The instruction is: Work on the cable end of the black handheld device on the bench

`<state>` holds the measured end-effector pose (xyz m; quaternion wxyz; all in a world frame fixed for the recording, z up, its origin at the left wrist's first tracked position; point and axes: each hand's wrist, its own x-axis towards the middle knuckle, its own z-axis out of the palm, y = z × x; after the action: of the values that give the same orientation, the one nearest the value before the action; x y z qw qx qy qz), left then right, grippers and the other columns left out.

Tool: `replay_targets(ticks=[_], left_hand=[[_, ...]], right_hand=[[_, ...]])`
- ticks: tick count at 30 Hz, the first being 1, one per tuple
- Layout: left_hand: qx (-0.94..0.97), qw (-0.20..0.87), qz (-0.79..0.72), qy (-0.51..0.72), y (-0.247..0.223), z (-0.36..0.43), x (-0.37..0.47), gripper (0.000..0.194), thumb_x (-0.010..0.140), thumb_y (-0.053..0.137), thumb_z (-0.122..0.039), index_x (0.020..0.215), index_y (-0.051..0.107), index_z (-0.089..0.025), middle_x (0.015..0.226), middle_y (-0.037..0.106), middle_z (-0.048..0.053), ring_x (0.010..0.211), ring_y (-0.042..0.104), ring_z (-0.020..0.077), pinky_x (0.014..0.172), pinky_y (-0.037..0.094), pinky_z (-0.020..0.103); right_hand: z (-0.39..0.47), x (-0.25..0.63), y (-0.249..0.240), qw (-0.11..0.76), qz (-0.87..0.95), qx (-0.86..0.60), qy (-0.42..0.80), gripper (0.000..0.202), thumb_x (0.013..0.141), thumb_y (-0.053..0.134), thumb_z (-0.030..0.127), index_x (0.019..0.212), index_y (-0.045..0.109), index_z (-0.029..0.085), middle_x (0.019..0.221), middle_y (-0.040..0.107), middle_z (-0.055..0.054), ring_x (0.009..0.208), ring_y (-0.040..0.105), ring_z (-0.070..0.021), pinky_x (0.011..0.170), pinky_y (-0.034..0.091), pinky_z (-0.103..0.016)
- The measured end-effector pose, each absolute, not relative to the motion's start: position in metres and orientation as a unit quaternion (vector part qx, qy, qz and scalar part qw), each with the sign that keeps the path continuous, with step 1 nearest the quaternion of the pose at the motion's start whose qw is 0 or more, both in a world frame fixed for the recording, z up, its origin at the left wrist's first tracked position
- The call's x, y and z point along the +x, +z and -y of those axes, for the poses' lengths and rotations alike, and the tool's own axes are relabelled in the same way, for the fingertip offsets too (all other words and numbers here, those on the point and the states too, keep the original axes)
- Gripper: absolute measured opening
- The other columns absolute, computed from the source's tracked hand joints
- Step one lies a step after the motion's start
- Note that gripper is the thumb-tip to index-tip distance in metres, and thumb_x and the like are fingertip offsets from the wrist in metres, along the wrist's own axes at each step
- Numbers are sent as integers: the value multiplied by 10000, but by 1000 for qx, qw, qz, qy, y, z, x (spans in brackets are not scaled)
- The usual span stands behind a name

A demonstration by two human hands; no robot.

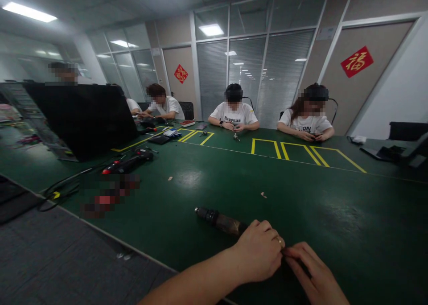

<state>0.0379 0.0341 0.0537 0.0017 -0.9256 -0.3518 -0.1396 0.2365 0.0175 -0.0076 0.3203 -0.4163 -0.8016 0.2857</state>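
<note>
L hand (pixel 259 251) knuckles up, fingers (pixel 267 229) curled tight, R hand (pixel 314 276) alongside, fingertips meeting L's, both forearms low

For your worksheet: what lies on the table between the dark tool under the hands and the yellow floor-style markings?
Head view: between dark tool and yellow markings, only tiny scraps on bare green table.

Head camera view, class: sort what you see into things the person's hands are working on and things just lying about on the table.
In hand:
- power drill, gripped by the left hand
- right hand, fingertips meeting the left; what they pinch is hidden

Lying about:
- red and black tool
- black monitor
- small scraps
- green table
</note>
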Motion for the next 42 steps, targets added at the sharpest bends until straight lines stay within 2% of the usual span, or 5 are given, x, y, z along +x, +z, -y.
replay_targets(ticks=[7, 13, 18, 25, 42], left_hand=[[-925, -45, 349, -145, 54, -34, 37, 172, 934, 438, -278, 942, 589, -197, 1011, 627, 8, 962, 473, 203, 804, 355, 337], [-909, -51, 386, -151, 56, -33, 37, 202, 917, 481, -295, 1083, 541, -195, 1062, 596, 27, 999, 468, 199, 832, 371, 317], [-915, -40, 375, -146, 51, -34, 38, 155, 928, 465, -293, 978, 582, -204, 989, 605, 18, 974, 472, 196, 820, 374, 310], [-923, 20, 361, -128, 49, -34, 41, 167, 945, 468, -282, 1000, 575, -167, 941, 600, 32, 933, 479, 195, 796, 377, 325], [-919, -24, 372, -127, 53, -34, 39, 170, 927, 441, -282, 937, 583, -190, 951, 590, 36, 948, 469, 203, 783, 374, 324]], right_hand=[[-16, 232, -6, 330, 795, -422, 285, 206, 1012, 380, 361, 995, 547, 243, 942, 520, -32, 874, 542, -191, 762, 453, -265], [-15, 230, -3, 333, 793, -421, 288, 253, 1022, 360, 378, 976, 561, 231, 937, 514, -41, 870, 534, -197, 758, 455, -275], [-15, 229, -2, 331, 792, -425, 286, 275, 1024, 352, 396, 967, 565, 232, 934, 509, -36, 861, 537, -193, 746, 460, -269], [-15, 229, -3, 341, 791, -426, 275, 278, 1020, 367, 403, 960, 575, 228, 927, 529, -41, 852, 551, -194, 754, 472, -264], [-14, 230, -2, 331, 792, -425, 287, 206, 1013, 370, 332, 1013, 556, 242, 949, 521, -29, 877, 551, -186, 769, 465, -257]])
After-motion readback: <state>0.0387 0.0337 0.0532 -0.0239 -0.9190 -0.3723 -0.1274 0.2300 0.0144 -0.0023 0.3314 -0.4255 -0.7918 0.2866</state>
